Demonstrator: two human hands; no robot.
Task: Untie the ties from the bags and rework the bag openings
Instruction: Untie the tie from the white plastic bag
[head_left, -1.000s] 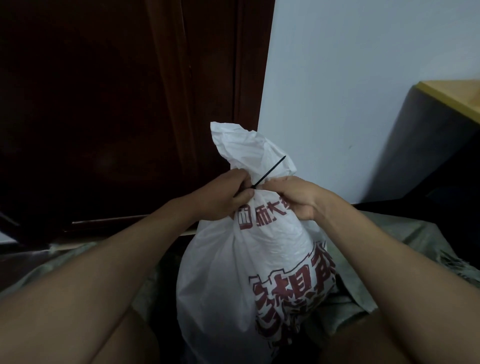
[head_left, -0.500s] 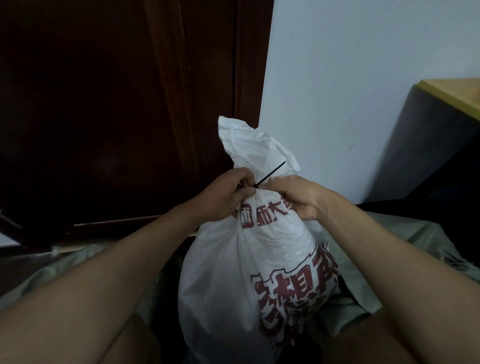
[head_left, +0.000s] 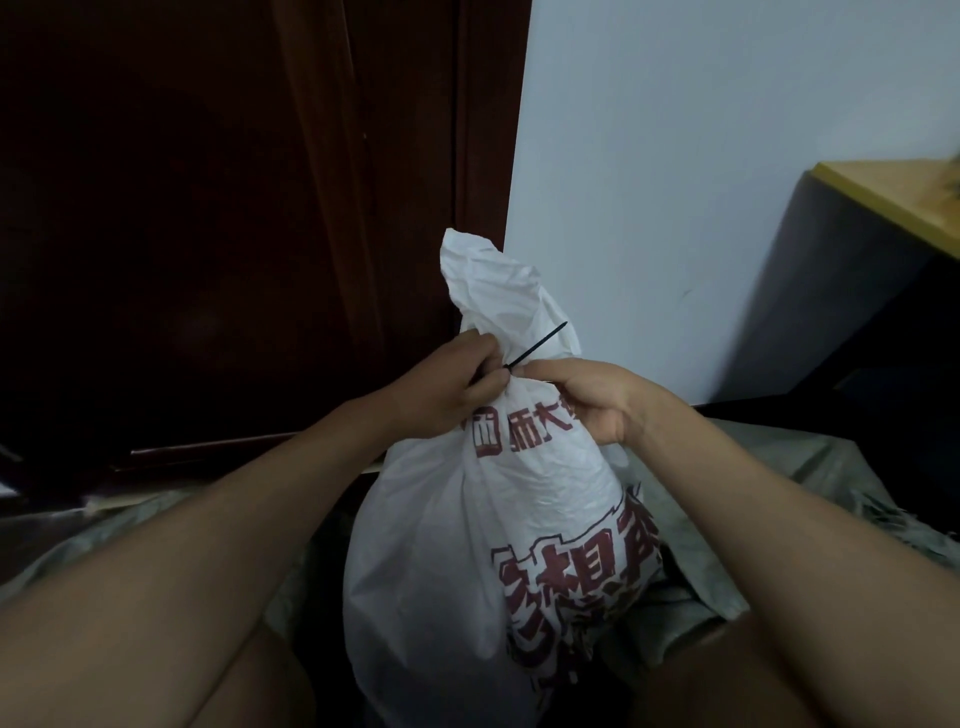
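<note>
A white plastic bag (head_left: 447, 540) with dark red printed characters stands upright between my knees. Its neck is gathered, and the crumpled top (head_left: 488, 280) sticks up above my hands. A thin black tie (head_left: 537, 345) wraps the neck, with its free end pointing up and to the right. My left hand (head_left: 447, 387) pinches the tie at the neck from the left. From the right, my right hand (head_left: 582, 397) grips the gathered neck just below the tie. The part of the tie around the neck is hidden by my fingers.
A dark wooden door (head_left: 234, 208) fills the left background, a pale wall (head_left: 701, 156) the right. A dark cabinet with a light wooden top (head_left: 893, 202) stands at the right. Grey woven sacking (head_left: 779, 467) lies under and behind the bag.
The bag's crumpled top has shifted slightly to the right, and the tie's free end with it. Both hands keep their hold at the neck.
</note>
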